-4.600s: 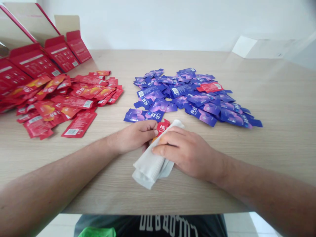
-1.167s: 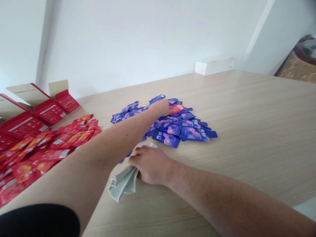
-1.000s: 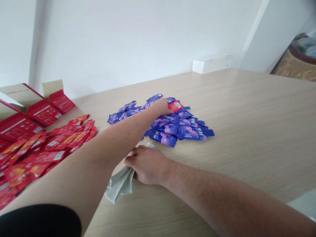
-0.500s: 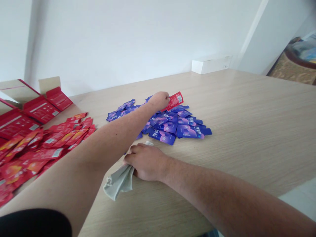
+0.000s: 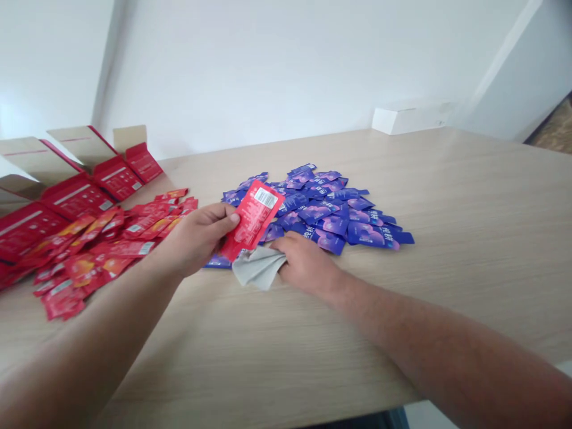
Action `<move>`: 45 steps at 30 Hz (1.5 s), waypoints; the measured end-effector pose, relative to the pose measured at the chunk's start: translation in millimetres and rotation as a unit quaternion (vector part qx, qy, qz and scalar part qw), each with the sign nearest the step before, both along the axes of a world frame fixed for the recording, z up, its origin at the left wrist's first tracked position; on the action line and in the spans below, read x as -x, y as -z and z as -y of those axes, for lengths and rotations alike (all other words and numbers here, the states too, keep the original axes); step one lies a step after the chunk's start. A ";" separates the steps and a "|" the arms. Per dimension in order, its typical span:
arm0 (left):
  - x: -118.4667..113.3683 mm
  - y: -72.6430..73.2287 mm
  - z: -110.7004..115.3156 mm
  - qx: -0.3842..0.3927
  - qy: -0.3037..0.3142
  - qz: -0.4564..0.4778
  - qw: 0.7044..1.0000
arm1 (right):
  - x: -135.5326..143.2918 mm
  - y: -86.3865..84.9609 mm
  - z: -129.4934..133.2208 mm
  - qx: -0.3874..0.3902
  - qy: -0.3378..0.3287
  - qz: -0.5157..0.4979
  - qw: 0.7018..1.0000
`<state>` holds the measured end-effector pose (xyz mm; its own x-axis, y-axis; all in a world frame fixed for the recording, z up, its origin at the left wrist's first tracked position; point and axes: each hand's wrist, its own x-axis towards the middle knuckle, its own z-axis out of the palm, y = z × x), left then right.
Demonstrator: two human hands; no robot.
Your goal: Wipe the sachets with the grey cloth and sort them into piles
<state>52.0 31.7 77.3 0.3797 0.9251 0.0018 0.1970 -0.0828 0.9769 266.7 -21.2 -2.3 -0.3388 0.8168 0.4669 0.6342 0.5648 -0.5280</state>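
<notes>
Pinched between thumb and fingers of my left hand [image 5: 203, 235] is a red sachet [image 5: 253, 217], its barcode side facing me. My right hand [image 5: 306, 262], just to its right, is closed on a crumpled pale grey cloth [image 5: 259, 267] that hangs below the sachet's lower end. Whether the cloth touches the sachet I cannot tell. Behind both hands spreads a pile of blue-purple sachets [image 5: 322, 208], partly covered by the held sachet and the cloth. Left of my left hand lies a heap of red sachets [image 5: 134, 226], some showing orange prints.
Several open red cardboard boxes [image 5: 117, 179] with raised flaps line the table's left side. At the back right, a long white box [image 5: 411, 118] stands against the wall [image 5: 268, 65]. The wooden table [image 5: 469, 238] extends to the right.
My left hand has drawn the red sachet back from over the blue pile, toward me and left. My right hand, still holding the cloth, is now beside it. The view has shifted left.
</notes>
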 end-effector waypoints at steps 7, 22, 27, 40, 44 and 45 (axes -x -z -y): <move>46.1 37.5 35.7 0.088 0.121 -0.152 0.977 | -10.8 -9.0 -11.3 0.018 0.136 -0.126 0.983; 19.2 32.8 34.6 0.087 0.247 -0.355 0.897 | 15.5 3.7 10.3 0.073 0.024 -0.064 0.995; 13.8 37.2 32.9 0.048 0.279 -0.327 0.901 | 22.5 4.9 16.1 0.070 0.021 -0.057 0.996; 29.3 56.4 26.6 0.100 0.220 -0.273 0.931 | 9.9 -7.8 18.7 -0.043 -0.069 0.051 0.995; 28.7 63.8 25.7 0.094 0.180 -0.270 0.941 | 28.7 -3.7 35.9 -0.051 -0.128 0.146 0.980; 28.6 65.2 25.7 0.097 0.174 -0.270 0.942 | 32.9 -3.0 39.5 -0.055 -0.150 0.163 0.974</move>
<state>23.4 6.0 12.1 0.5570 0.7072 -0.4354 0.6637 -0.0639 0.7453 233.9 -60.7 0.8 -0.6990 0.6100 0.3731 0.5566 0.7917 -0.2518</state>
